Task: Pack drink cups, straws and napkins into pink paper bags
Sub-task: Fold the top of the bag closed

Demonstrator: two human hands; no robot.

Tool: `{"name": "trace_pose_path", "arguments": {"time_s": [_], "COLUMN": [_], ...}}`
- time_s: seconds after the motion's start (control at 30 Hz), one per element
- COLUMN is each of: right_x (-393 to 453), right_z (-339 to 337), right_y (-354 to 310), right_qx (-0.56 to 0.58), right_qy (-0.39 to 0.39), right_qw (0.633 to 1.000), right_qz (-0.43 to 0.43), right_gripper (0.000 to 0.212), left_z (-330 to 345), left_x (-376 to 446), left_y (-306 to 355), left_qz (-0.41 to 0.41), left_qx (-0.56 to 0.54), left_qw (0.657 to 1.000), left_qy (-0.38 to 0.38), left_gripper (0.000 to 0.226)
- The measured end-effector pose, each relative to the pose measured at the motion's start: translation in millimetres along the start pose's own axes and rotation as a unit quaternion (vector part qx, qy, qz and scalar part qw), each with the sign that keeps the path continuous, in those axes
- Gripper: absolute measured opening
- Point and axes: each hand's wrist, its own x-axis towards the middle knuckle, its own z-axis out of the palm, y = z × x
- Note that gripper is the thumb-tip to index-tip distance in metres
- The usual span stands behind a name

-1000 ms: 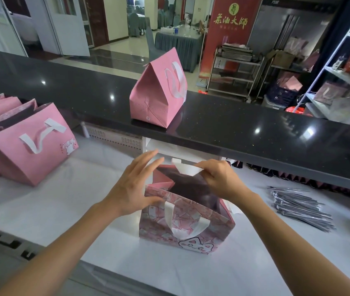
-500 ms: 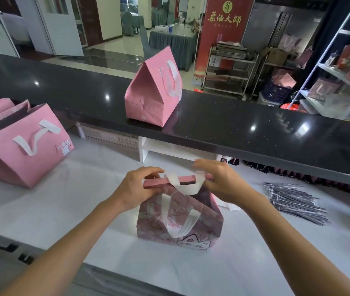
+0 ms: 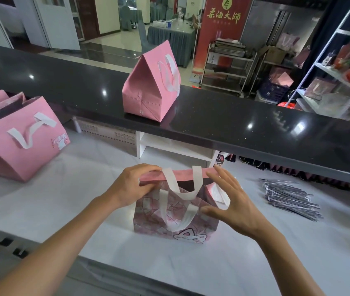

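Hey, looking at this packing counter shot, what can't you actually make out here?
- Contents of the patterned bag, head view: its folded top and the left hand cover the opening.
- Contents of the closed bag on the black counter: sealed.
- Wrapped straws: too blurred to count.
- Bags at left: cut off by the frame edge.

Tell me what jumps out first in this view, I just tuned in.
Front and centre, a pink cat-print bag stands on the white worktop; the left hand pinches its folded top edge while the right hand hovers open at its right side. A closed pink bag sits on the black counter behind.
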Motion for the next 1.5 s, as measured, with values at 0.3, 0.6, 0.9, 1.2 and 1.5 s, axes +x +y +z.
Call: {"name": "trace_pose_path", "arguments": {"time_s": [0.3, 0.6, 0.9, 1.2, 1.5], "right_x": [16.9, 22.0, 35.6, 43.3, 19.7], "right_z": [3.2, 18.4, 17.1, 15.7, 14.5], "right_y": [18.8, 30.4, 33.3, 22.9, 48.3], "right_qx": [-0.019, -0.006, 0.083, 0.171, 0.222], "right_qy": [0.051, 0.149, 0.106, 0.127, 0.089], "right_qw": [0.998, 0.989, 0.985, 0.971, 0.967], "right_qz": [0.022, 0.009, 0.112, 0.108, 0.091], "right_gripper": [0.073, 0.056, 0.065, 0.05, 0.058], "left_z": [0.5, 2.9, 5.6, -3.4, 29.1], "left_x": [5.3, 5.0, 7.2, 14.4, 79.1], "left_y": [4.4, 4.8, 5.6, 29.8, 102.4], "left_qz": [-0.014, -0.017, -0.036, -0.047, 0.09], "left_qx": [-0.018, -0.025, -0.01, -0.04, 0.148], "left_qw": [1.0, 1.0, 0.999, 0.998, 0.981], "left_qy": [-0.01, -0.009, -0.007, -0.023, -0.089], "left_gripper": [0.05, 0.052, 0.054, 0.057, 0.061]}}
